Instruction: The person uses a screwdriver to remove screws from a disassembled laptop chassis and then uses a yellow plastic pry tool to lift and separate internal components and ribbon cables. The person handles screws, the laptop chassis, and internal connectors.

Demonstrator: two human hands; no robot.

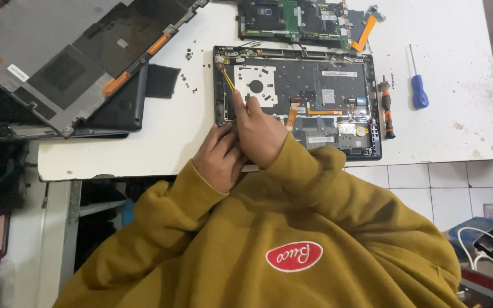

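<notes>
— Near the table's front edge lay the opened laptop base [315, 97], its tray holding a white plate, orange ribbon cables and a coin cell. The right hand [258, 128] was clenched around a yellow-shafted screwdriver [226, 78], tip at the base's upper left corner.

— And the left hand [221, 157]?

— Curled against the base's near edge, touching the right. Beyond lay a green circuit board [298, 20], loose screws [189, 74], a blue screwdriver [417, 85], an orange-black one [386, 108], and a grey laptop cover [64, 63] on the white table [446, 131]. White floor tiles [446, 194] showed below.
</notes>
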